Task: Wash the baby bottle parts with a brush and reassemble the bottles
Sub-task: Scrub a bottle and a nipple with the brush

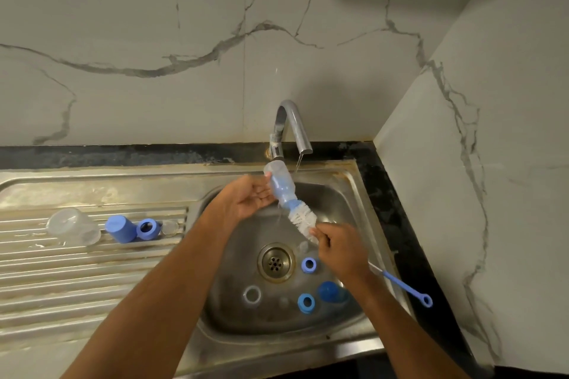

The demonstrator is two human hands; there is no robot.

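My left hand (pixel 251 198) holds a clear baby bottle (pixel 278 183) tilted over the sink, its mouth pointing down to the right. A bottle brush (pixel 303 220) with white bristles and a blue tip sticks partly into the bottle's mouth. My right hand (pixel 340 251) grips the brush just below the bristles; its blue handle (pixel 406 286) trails out past my wrist. In the sink lie two blue rings (pixel 308 264) (pixel 306 303), a blue cap (pixel 329 291), a clear ring (pixel 252 295) and small clear pieces.
A thin stream of water runs from the steel tap (pixel 292 126) just right of the bottle. On the ribbed drainboard (pixel 77 271) lie a clear bottle (pixel 72 226), a blue cap (pixel 121 228), a blue ring (pixel 147 228) and a clear nipple (pixel 170 227). The drain (pixel 275 261) is open.
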